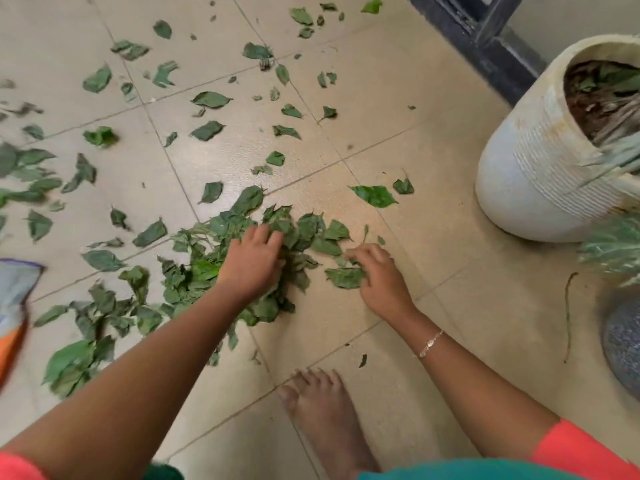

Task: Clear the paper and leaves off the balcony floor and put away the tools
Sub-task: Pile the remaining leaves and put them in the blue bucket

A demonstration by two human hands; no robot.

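Coral sleeves and a bare foot (322,410) sit closest, forearms reaching down to the balcony floor (433,237). The left hand (252,261) curls its fingers into a heap of leaves (194,278), gripping a clump. The right hand (377,271), bracelet at the wrist, pinches a single leaf (343,277) just beside the heap. Gathering looks partly done: one heap is raked together, yet scattered leaves (207,98) cover the beige tiles beyond, well apart from it. No paper or tool is plainly visible, though a blurred coloured bag (14,292) shows at the left edge. A white ribbed planter (533,174) stands to the right, near a dark door frame (485,39).
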